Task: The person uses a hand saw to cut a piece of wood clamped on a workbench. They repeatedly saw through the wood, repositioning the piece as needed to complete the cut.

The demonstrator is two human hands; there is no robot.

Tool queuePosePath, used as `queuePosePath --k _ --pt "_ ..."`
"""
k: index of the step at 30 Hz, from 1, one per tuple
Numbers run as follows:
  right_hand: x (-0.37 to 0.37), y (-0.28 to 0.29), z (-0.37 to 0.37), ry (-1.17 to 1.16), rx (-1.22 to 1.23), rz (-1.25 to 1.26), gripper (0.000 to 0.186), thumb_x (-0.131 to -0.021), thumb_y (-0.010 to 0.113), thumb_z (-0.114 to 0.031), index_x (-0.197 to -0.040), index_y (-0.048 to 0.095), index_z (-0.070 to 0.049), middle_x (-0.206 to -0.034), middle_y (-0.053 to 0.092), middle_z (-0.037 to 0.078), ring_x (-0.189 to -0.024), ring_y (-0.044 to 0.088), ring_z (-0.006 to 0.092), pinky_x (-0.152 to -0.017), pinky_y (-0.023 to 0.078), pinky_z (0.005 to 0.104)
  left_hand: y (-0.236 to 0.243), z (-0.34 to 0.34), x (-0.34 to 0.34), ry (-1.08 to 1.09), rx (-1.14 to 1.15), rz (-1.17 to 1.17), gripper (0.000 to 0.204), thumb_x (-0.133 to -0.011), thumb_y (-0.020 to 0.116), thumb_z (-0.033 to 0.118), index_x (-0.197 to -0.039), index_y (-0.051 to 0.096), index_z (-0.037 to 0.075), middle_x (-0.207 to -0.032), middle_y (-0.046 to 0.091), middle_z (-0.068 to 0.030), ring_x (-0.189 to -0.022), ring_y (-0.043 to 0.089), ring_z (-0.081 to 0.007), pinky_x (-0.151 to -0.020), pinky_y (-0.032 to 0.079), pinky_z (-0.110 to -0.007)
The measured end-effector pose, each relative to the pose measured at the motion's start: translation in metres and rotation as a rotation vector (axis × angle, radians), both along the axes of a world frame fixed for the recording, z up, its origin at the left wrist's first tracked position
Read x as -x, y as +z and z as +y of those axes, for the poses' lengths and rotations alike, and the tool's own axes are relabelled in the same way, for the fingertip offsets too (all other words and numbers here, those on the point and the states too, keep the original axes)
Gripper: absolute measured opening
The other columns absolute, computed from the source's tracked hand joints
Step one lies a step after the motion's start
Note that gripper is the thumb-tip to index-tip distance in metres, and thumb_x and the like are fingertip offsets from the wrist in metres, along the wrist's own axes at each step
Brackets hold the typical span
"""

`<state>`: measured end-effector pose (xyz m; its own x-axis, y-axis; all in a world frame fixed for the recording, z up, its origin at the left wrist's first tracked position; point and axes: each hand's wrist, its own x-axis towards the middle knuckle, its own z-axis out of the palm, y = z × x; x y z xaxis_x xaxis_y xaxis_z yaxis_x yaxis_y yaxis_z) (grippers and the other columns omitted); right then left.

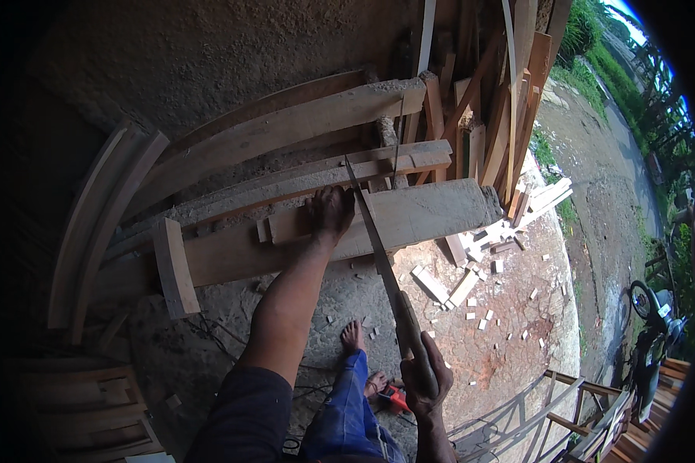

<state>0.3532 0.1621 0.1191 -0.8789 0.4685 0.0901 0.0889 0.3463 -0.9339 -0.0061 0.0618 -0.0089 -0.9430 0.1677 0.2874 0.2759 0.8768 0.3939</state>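
Observation:
A handsaw [380,253] slants across the bench, its blade narrowing toward the far tip. My right hand [427,378] is closed round its handle, nearer my body. The blade lies against the right end of a short wooden piece [287,224] on a wide plank [428,210]. My left hand [333,211] grips that piece just left of the blade, pressing it on the plank. The fingers partly hide the wood, and I cannot tell how deep the blade sits. A small block [263,231] is by the piece's left end.
Long beams [286,133] lie beyond the plank. A short board [175,266] crosses it at left. Boards [510,116] lean upright at the back right. Offcuts [463,287] litter the floor. A red tool [394,398] lies by my feet. A motorcycle [652,332] stands outside.

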Motion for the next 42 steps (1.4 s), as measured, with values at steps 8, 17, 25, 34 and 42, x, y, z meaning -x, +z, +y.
queuePosePath --k 8,17,25,34,42 --pt "0.007 0.006 0.006 -0.004 -0.007 -0.056 0.054 -0.085 0.075 -0.010 -0.133 0.056 0.004 -0.116 0.070 0.019 -0.100 0.070 0.0206 -0.084 0.055 0.0324 0.001 0.009 -0.002 -0.026 -0.004 -0.036 0.036 -0.097 0.052 0.039 -0.089 0.068 0.008 -0.098 0.069 -0.0126 -0.101 0.063 -0.0336 -0.091 0.041 -0.053" --pt "0.012 0.001 0.007 0.020 -0.042 -0.046 0.055 -0.086 0.076 -0.016 -0.135 0.055 -0.001 -0.117 0.070 0.017 -0.101 0.071 0.0241 -0.085 0.055 0.0341 0.003 0.008 0.000 0.010 0.021 -0.035 0.037 -0.096 0.052 0.038 -0.085 0.068 0.007 -0.098 0.070 -0.0143 -0.102 0.062 -0.0344 -0.093 0.041 -0.052" --pt "-0.014 -0.008 0.007 0.032 -0.079 -0.094 0.057 -0.085 0.076 -0.015 -0.135 0.055 -0.001 -0.118 0.069 0.018 -0.100 0.071 0.0242 -0.084 0.055 0.0344 -0.011 -0.002 0.004 -0.017 0.020 -0.005 0.033 -0.096 0.051 0.037 -0.089 0.067 0.008 -0.102 0.068 -0.0127 -0.104 0.061 -0.0319 -0.090 0.041 -0.053" --pt "0.058 -0.013 0.004 0.006 0.147 -0.085 0.054 -0.088 0.073 -0.015 -0.137 0.055 -0.002 -0.120 0.069 0.017 -0.105 0.068 0.0187 -0.088 0.053 0.0322 -0.012 0.006 0.008 -0.062 0.112 -0.072 0.027 -0.095 0.052 0.031 -0.092 0.065 0.007 -0.103 0.068 -0.0139 -0.108 0.060 -0.0321 -0.092 0.041 -0.054" --pt "-0.056 -0.021 0.005 -0.002 -0.090 -0.064 0.054 -0.085 0.076 -0.017 -0.132 0.056 0.002 -0.109 0.072 0.020 -0.094 0.073 0.0269 -0.084 0.057 0.0365 -0.013 -0.005 0.004 -0.015 0.064 0.034 0.026 -0.094 0.051 0.029 -0.091 0.064 0.007 -0.102 0.067 -0.0144 -0.107 0.061 -0.0327 -0.091 0.042 -0.053"
